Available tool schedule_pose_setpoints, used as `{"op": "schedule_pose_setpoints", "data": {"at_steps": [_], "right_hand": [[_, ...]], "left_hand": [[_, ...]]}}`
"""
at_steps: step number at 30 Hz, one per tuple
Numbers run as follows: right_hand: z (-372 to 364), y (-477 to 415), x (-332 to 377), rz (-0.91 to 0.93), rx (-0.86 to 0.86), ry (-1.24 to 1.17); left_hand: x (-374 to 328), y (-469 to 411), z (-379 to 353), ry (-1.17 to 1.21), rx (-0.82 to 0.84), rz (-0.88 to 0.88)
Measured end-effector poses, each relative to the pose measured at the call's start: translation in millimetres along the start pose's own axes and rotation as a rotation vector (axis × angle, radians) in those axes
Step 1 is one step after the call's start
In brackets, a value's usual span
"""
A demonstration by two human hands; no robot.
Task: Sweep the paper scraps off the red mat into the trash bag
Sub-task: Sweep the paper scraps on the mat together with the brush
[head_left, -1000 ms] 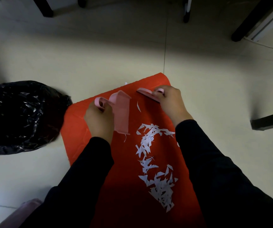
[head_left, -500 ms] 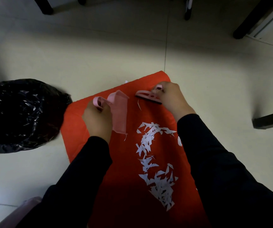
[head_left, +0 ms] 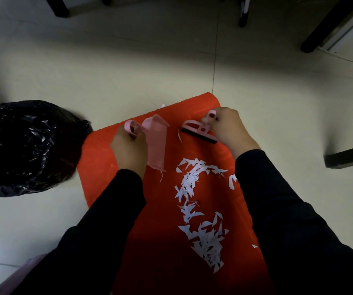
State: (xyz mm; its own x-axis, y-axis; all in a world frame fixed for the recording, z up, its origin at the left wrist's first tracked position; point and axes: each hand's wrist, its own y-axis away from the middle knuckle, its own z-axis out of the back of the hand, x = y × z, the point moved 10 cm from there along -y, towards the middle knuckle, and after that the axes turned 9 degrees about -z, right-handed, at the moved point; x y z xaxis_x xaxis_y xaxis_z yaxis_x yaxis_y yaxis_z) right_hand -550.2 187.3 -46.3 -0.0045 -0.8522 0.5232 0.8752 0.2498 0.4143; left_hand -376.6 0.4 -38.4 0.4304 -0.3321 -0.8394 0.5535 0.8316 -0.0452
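Observation:
A red mat [head_left: 165, 209] lies on the tiled floor, with several white paper scraps [head_left: 199, 209] strewn in a curved band down its middle. My left hand [head_left: 128, 150] grips the handle of a small pink dustpan [head_left: 156, 143] on the mat's left part. My right hand [head_left: 228, 130] grips the handle of a small pink brush [head_left: 194, 132] with dark bristles, held near the mat's far end, beyond the scraps. A black trash bag [head_left: 24, 145] sits on the floor left of the mat.
Dark furniture legs [head_left: 320, 33] stand at the back, and another dark leg [head_left: 347, 158] lies at the right edge. A few stray scraps [head_left: 231, 180] lie near my right sleeve. A pink object [head_left: 16, 277] shows at the bottom left corner.
My right hand has tilted the brush so that its bristles face the mat and lowered it towards the far end. The dustpan has barely moved.

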Motion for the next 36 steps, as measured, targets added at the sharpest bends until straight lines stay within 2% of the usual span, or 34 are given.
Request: {"op": "schedule_pose_setpoints", "data": {"at_steps": [6,15,21,28,36], "right_hand": [[-6.6,-0.2,-3.9,0.106,-0.104,-0.005],[-17.3,6.9,-13.0,0.12,-0.111,0.023],[-14.4,9.6,-17.3,0.127,-0.127,0.037],[4.2,4.0,-21.0,0.127,-0.191,-0.008],[-29.4,6.9,-11.3,0.171,-0.039,0.062]], "left_hand": [[-14.3,-15.4,-26.2,-0.056,0.072,-0.099],[-28.0,-6.8,-52.3,-0.112,0.201,-0.213],[-28.2,2.1,-60.7,-0.172,0.29,-0.201],[-39.9,1.4,-47.6,-0.152,0.231,-0.249],[-38.9,-8.4,-30.7,-0.18,0.144,-0.276]]}}
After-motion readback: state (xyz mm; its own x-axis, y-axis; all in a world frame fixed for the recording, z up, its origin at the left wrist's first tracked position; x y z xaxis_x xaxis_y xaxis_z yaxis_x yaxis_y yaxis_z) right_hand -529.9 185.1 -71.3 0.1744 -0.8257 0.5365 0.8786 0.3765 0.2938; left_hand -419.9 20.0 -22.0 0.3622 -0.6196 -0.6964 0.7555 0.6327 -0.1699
